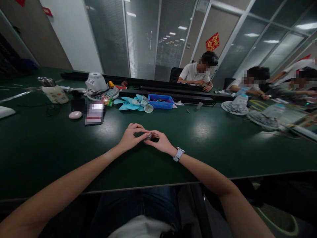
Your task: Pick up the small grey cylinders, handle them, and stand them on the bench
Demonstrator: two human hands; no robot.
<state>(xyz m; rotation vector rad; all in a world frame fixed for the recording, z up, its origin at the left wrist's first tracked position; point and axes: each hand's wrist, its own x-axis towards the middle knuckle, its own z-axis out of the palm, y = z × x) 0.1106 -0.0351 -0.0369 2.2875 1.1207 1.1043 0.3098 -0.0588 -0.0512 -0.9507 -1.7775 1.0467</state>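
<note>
My left hand and my right hand meet just above the green table. Between their fingertips sits a small grey round part, mostly covered by the fingers, so its exact kind is unclear. The left thumb and fingers close on it from the left, while the right thumb and fingers pinch it from the other side. Beyond the hands lie light-blue fan blades and a blue plastic bin with small parts and wires in it.
At the back left stand a white fan, a patterned bottle, a pink mouse-shaped item and a blurred-out phone-like object. More fan units stand right. Several people sit across the table. The table's front edge runs before me.
</note>
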